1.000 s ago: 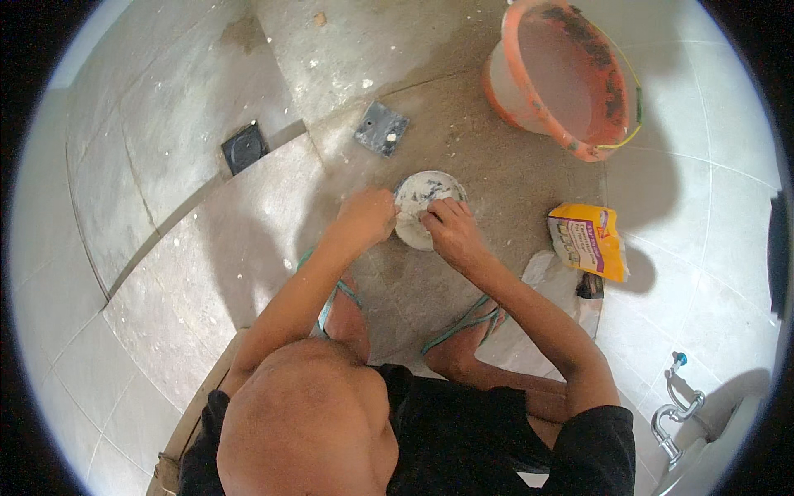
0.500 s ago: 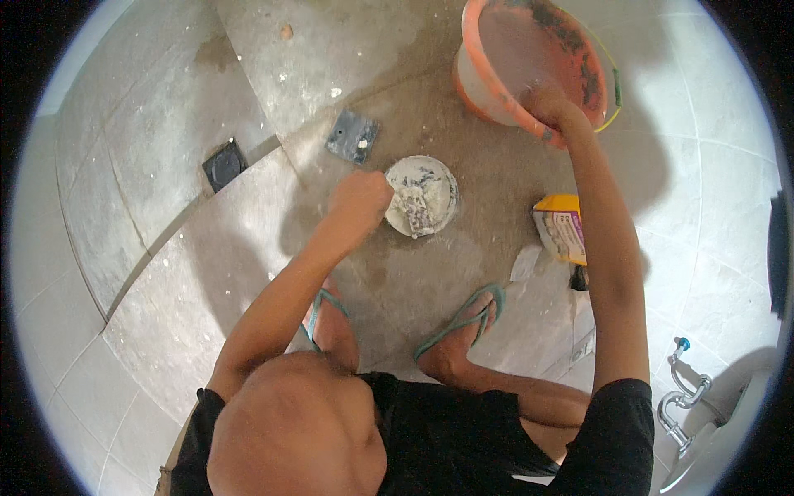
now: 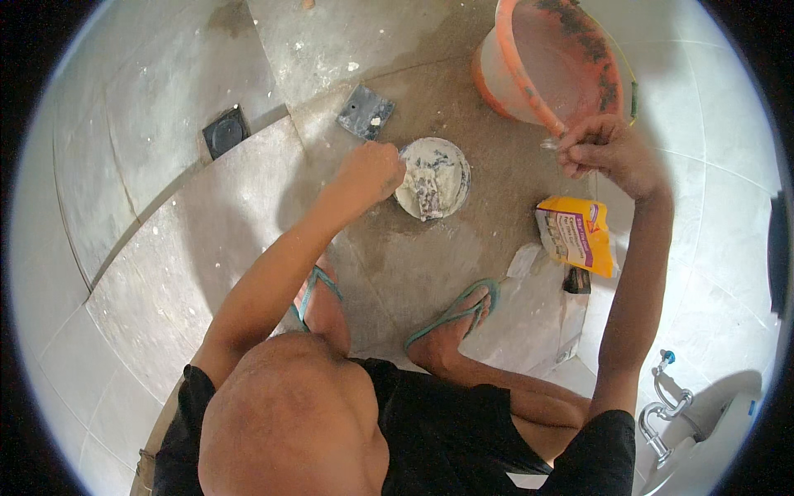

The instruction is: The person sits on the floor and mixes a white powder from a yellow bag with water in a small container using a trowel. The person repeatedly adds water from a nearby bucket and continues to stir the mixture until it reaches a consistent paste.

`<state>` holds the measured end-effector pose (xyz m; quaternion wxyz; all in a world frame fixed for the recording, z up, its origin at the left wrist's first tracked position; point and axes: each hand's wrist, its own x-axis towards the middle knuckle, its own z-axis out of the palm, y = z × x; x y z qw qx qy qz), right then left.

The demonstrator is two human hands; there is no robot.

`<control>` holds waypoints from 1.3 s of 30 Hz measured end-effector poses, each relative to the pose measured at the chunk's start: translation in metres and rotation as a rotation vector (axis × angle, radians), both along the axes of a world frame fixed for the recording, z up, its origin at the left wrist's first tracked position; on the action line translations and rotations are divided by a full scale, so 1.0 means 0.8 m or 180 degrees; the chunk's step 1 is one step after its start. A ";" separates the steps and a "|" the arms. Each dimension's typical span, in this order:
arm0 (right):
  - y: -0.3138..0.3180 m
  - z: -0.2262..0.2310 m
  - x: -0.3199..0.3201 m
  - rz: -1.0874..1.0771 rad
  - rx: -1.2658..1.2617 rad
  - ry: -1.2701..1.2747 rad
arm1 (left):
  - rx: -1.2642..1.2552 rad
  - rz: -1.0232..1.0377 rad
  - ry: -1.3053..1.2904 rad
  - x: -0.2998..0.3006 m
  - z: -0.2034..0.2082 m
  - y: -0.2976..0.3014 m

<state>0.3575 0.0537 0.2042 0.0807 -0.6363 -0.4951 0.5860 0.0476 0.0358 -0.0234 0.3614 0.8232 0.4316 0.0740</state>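
Bowl [image 3: 466, 183] of paste [image 3: 452, 175], on floor [image 3: 488, 236] in from R edge, is gripped at rim by L hand [image 3: 368, 175], w/ scraper [image 3: 428, 198] laid inside; R hand [image 3: 608, 153] is bunched nr bucket [image 3: 501, 78], contents can't be told.

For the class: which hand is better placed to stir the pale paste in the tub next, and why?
Left, most likely: the left hand is closed, right at the edge of the tub holding the pale paste. The right hand is farther off, beside the orange bucket.

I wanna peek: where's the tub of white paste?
In the head view, the tub sits above and right of centre, beside the left hand, near the grey square plate.
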 end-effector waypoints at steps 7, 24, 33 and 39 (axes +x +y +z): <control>-0.015 -0.005 -0.075 0.0159 -0.0075 0.0233 | 0.0374 -0.0206 -0.0156 -0.007 -0.003 0.000; -0.150 -0.214 -0.133 0.2067 0.2768 -0.1749 | -0.0214 0.0013 0.0097 -0.003 0.008 0.000; -0.140 -0.244 -0.139 0.0987 0.3145 -0.2066 | -0.0542 0.0174 0.0196 0.004 0.010 -0.001; -0.099 -0.263 -0.138 0.0384 0.2971 -0.1698 | -0.0292 0.0032 0.0147 0.001 0.012 0.000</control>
